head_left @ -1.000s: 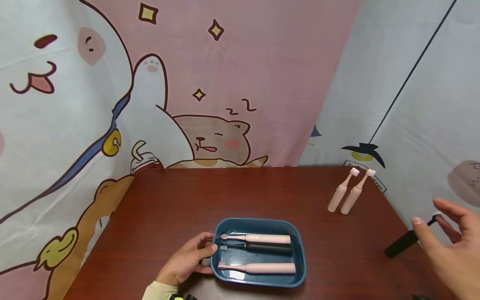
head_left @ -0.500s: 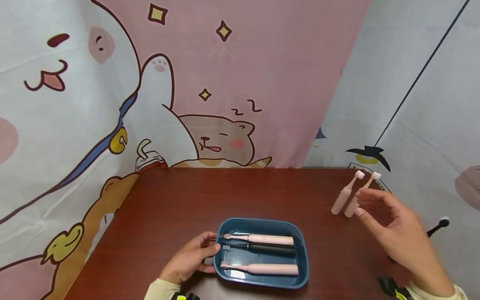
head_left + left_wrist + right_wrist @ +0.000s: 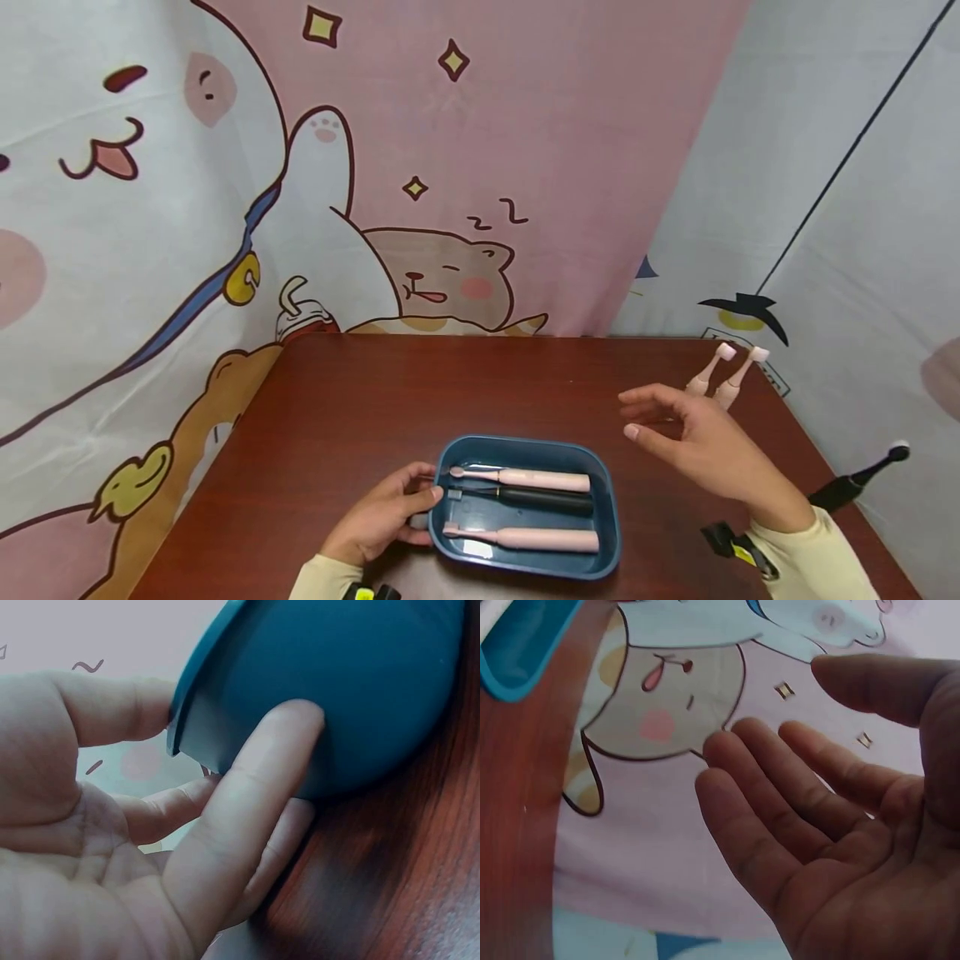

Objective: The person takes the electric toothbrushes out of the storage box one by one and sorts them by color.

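My left hand [image 3: 382, 517] grips the left end of a blue plastic tray [image 3: 525, 452], its thumb at the rim. In the left wrist view, fingers lie against the tray's outer wall [image 3: 382, 690]. Inside the tray lie a pink electric toothbrush [image 3: 543, 480], a black electric toothbrush [image 3: 543, 499] and another pink electric toothbrush [image 3: 547, 539], heads to the left. My right hand [image 3: 701, 437] hovers to the right of the tray, fingers loosely bent and holding nothing. The right wrist view shows the bare palm [image 3: 870, 892].
Two pink electric toothbrushes [image 3: 699, 385] stand upright at the table's back right, their lower parts hidden by my right hand. A black electric toothbrush [image 3: 838, 493] stands at the right edge, partly behind my sleeve. A printed cloth [image 3: 570, 167] hangs behind the brown table [image 3: 420, 383].
My right hand has moved left from beside the standing black toothbrush, past the standing pink ones, towards the tray. My left hand keeps its grip, and the head view has shifted slightly.
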A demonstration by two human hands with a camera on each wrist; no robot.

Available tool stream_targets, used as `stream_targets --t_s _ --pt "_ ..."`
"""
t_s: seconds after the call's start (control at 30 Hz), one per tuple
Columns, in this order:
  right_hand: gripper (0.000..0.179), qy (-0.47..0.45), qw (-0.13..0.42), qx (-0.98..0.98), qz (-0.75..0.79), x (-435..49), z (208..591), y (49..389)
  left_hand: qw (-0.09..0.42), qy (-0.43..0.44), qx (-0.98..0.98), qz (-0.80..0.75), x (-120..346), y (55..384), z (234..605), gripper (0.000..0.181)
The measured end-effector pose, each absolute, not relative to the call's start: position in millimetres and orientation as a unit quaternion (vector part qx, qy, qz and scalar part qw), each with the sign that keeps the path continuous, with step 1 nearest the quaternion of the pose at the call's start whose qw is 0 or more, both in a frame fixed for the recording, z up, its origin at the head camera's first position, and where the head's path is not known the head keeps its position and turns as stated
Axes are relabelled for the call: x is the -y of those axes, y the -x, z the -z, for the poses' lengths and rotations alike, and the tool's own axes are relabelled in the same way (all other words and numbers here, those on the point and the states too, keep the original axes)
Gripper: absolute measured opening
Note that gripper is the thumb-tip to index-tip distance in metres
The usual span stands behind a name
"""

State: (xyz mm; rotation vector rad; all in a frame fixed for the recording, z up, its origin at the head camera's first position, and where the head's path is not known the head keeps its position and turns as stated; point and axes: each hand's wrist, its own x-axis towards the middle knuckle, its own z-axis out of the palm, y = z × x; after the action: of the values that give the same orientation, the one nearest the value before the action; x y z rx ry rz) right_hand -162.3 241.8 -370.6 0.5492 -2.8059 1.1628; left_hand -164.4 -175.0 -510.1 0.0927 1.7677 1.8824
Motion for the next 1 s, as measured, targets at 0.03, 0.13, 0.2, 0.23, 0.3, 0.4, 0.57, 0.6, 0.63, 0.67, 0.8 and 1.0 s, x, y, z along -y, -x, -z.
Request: stream_targets --t_s 0.03,0.13,0.2,0.23,0.3,0.4,0.57,0.6,0.63,0.67,0.8,1.0 --pt "0.032 -0.185 0.015 0.907 -0.377 -238 372 165 0.275 -0.035 -0.658 -0.701 175 164 510 0.056" --pt "0.033 -0.206 -0.015 0.906 -0.37 -227 378 173 0.273 -0.037 -0.657 -0.701 175 165 511 0.055" --pt "0.034 -0.223 -0.033 0.903 -0.366 -219 382 178 0.273 -0.036 -0.658 -0.701 175 165 511 0.054" --pt "0.035 -0.231 -0.043 0.902 -0.363 -215 384 180 0.273 -0.036 -0.658 -0.7 175 165 511 0.053" --pt "0.034 -0.248 -0.066 0.894 -0.367 -208 388 183 0.274 -0.034 -0.659 -0.699 175 165 511 0.053" --pt "0.035 -0.267 -0.108 0.878 -0.382 -197 394 187 0.274 -0.032 -0.66 -0.698 174 165 511 0.052" --pt "0.035 -0.282 -0.15 0.861 -0.395 -182 405 192 0.271 -0.031 -0.661 -0.699 174 164 510 0.051" --pt "0.035 -0.284 -0.154 0.861 -0.393 -179 408 193 0.271 -0.031 -0.661 -0.699 174 164 510 0.051" --pt "0.034 -0.285 -0.158 0.861 -0.39 -177 410 193 0.271 -0.032 -0.66 -0.7 174 164 510 0.051" --pt "0.034 -0.286 -0.163 0.861 -0.387 -174 412 194 0.271 -0.033 -0.659 -0.701 174 164 510 0.051" --pt "0.03 -0.297 -0.176 0.861 -0.373 -165 421 197 0.27 -0.035 -0.656 -0.704 174 163 510 0.052" --pt "0.031 -0.33 -0.192 0.86 -0.339 -152 433 203 0.269 -0.035 -0.657 -0.703 175 163 509 0.051"
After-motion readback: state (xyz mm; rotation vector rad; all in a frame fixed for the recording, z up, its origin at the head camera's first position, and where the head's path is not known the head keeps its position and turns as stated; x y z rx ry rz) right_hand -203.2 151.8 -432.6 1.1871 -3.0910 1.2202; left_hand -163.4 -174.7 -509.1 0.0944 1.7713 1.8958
